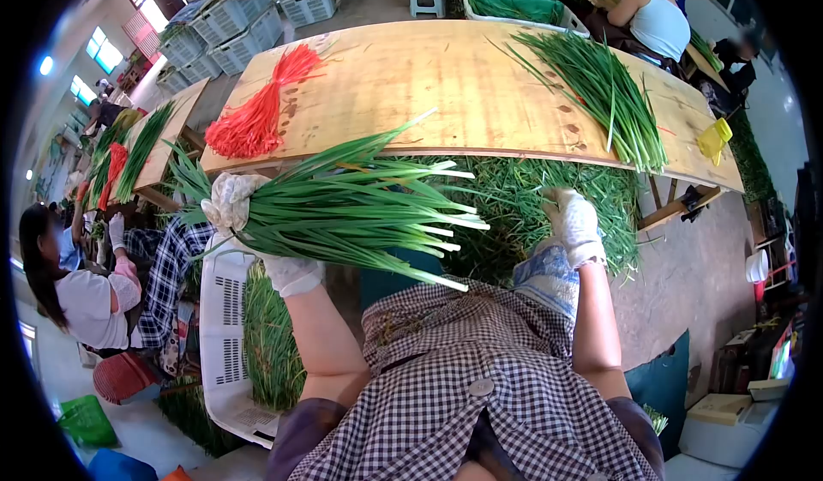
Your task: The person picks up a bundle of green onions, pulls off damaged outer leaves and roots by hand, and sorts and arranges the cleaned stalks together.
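My left hand [231, 202], in a white glove, is wrapped round the leafy end of a bunch of green stalks [343, 207]. The pale stalk ends point right, over my lap and the table's near edge. My right hand [570, 219], gloved too, is held low to the right, its fingers bent together near a thin green stalk; whether it grips that is too small to tell. Another bunch of stalks [613, 95] lies on the right of the wooden table [420, 78]. Red ties [266, 108] lie in a pile on its left.
A heap of loose greens [514, 198] is under the table edge. A white crate [227, 335] of greens stands at my left. A yellow object [714, 140] lies at the table's right end. Co-workers sit at left and at upper right; grey crates [244, 35] are stacked behind.
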